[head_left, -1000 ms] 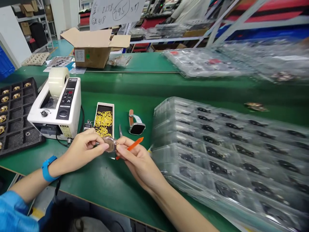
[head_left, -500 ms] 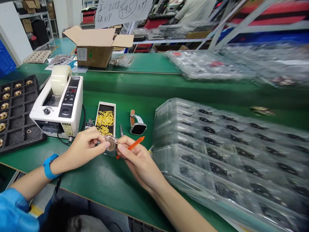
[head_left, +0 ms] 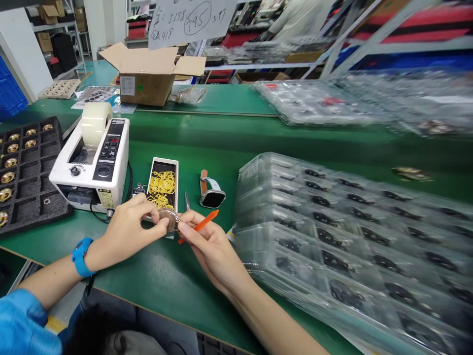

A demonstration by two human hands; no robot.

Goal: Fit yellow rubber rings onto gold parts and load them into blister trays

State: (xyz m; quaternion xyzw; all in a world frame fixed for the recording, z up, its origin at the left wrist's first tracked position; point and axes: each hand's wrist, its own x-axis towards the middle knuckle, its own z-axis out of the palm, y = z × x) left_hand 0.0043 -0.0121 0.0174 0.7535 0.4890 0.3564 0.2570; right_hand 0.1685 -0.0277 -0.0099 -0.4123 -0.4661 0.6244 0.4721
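Note:
Both hands meet over the green table at a round, shiny metal watch case [head_left: 170,220]. My left hand [head_left: 135,224], with a blue band on its wrist, pinches the case's left side between thumb and fingers. On the other side, my right hand [head_left: 207,241] grips the case's right edge with thumb and forefinger, and an orange pointed stick [head_left: 207,220] is also held across its fingers. Just behind the hands is a white box [head_left: 176,172] of yellow rings [head_left: 162,183]. Metal tweezers [head_left: 187,201] and a square-faced watch [head_left: 213,198] lie to its right.
A white tape dispenser [head_left: 88,162] and a black foam tray [head_left: 33,217] of gold cases stand left. Stacked clear plastic trays [head_left: 332,236] fill the right. An open cardboard box [head_left: 144,88] is at the back. A person in pale clothing [head_left: 299,19] is beyond the shelf.
The view has shifted slightly, so the table items appear a little lower and to the right. The watch case looks tilted differently between my fingers; both hands keep their grips.

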